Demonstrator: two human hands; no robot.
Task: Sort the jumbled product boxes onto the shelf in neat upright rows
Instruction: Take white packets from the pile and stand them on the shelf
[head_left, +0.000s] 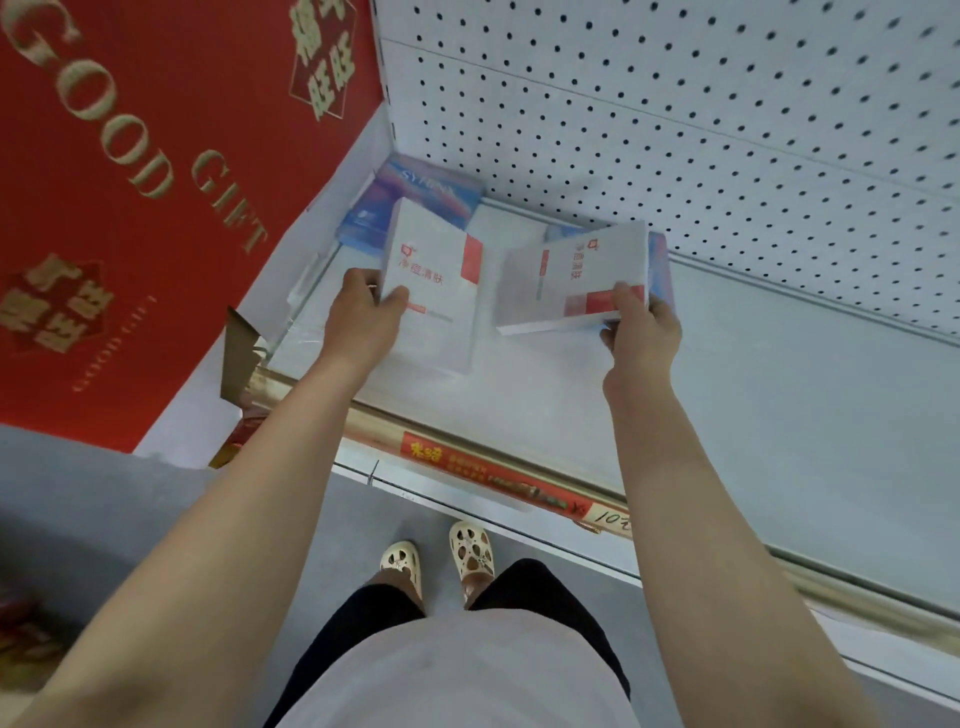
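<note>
White card with red blocks and red lettering covers two flat rectangular boxes, one in each hand, both near the left end of the shelf (779, 415). One white box (434, 283) is gripped by the left hand (361, 317), thumb curled over its near left corner and fingers behind, and it stands tilted with its printed face toward the camera, its lower edge blurred against the shelf so that contact cannot be told. A second white box (571, 280) is pinched at its near right corner by the right hand (641, 332), thumb on top and fingers curled beneath; it is held lifted and slanted, its thin white edge showing along the front. Behind these, in the back left corner, lie two blue-and-purple boxes (426, 189) with glossy faces, one leaning over the other, and a sliver of blue shows past the right side of the second box. Pale smooth sheet forms the shelf floor, with a white pegboard back panel (675, 130) dotted with round holes and a gold-coloured rail (467, 452) along the front edge carrying one red price strip (493, 478). One large red carton (130, 208) with gold lettering stands against the shelf's left end
</note>
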